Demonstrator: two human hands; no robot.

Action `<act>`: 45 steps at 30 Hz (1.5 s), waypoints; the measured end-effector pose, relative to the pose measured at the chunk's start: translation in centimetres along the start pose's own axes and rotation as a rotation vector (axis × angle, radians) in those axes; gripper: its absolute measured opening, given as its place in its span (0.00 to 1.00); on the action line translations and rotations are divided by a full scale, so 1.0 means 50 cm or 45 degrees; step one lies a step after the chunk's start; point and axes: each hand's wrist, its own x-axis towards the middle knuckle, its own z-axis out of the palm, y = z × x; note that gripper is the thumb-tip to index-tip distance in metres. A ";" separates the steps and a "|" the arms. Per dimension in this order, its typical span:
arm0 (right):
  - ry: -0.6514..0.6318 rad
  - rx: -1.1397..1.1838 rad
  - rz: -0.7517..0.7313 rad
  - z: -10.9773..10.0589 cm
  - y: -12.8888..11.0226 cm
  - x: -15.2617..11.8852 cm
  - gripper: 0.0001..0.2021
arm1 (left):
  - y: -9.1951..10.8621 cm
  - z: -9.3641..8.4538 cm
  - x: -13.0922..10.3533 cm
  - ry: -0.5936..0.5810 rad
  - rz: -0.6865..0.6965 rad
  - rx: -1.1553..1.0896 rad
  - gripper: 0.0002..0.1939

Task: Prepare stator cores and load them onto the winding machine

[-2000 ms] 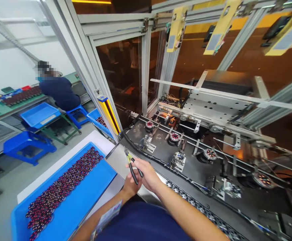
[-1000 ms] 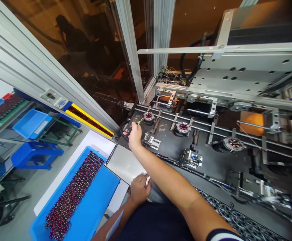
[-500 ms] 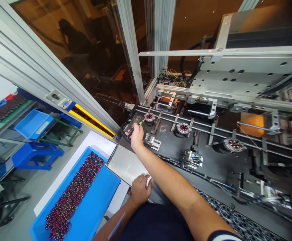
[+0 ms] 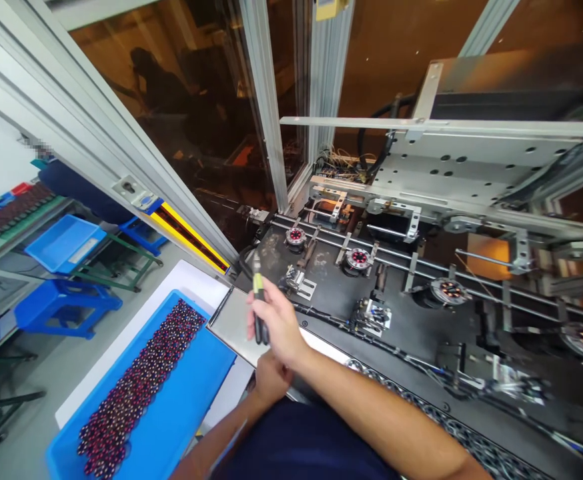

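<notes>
In my right hand (image 4: 279,320) is a pair of pliers (image 4: 258,293) with black and green handles, jaws pointing up and away. My left hand (image 4: 271,379) rests low by the near edge of a metal plate (image 4: 235,321), just under my right wrist; its fingers are mostly hidden. Beyond the hands, round parts with red centres sit on the machine's rails: one at the far left (image 4: 295,237) and another (image 4: 358,260) to its right. A third round part (image 4: 447,291) has orange spots.
A blue bin (image 4: 186,393) with many small round dark parts (image 4: 141,380) lies at lower left. Aluminium frame posts (image 4: 266,100) and a yellow strip (image 4: 189,237) stand beside the machine. Metal brackets (image 4: 371,317) and cables run across its deck. A person (image 4: 79,190) is partly visible behind the frame.
My right hand has drawn back from the far-left round part toward my body, bringing the pliers with it. My left hand has shifted slightly down, and the view has turned a little.
</notes>
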 end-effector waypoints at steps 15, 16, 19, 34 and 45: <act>0.815 0.199 -0.184 -0.221 -0.025 0.062 0.12 | 0.032 -0.041 0.032 -0.019 0.082 0.097 0.11; 0.824 0.207 -0.182 -0.223 -0.024 0.062 0.12 | 0.034 -0.042 0.034 -0.021 0.087 0.102 0.11; 0.831 0.220 -0.181 -0.227 -0.022 0.065 0.12 | 0.037 -0.046 0.037 -0.023 0.099 0.113 0.11; 0.775 0.198 -0.151 -0.219 -0.041 0.072 0.13 | 0.040 -0.047 0.039 -0.001 0.120 0.128 0.12; 0.279 0.059 -0.069 -0.265 -0.160 -0.255 0.24 | 0.036 -0.046 0.037 0.011 0.122 0.100 0.12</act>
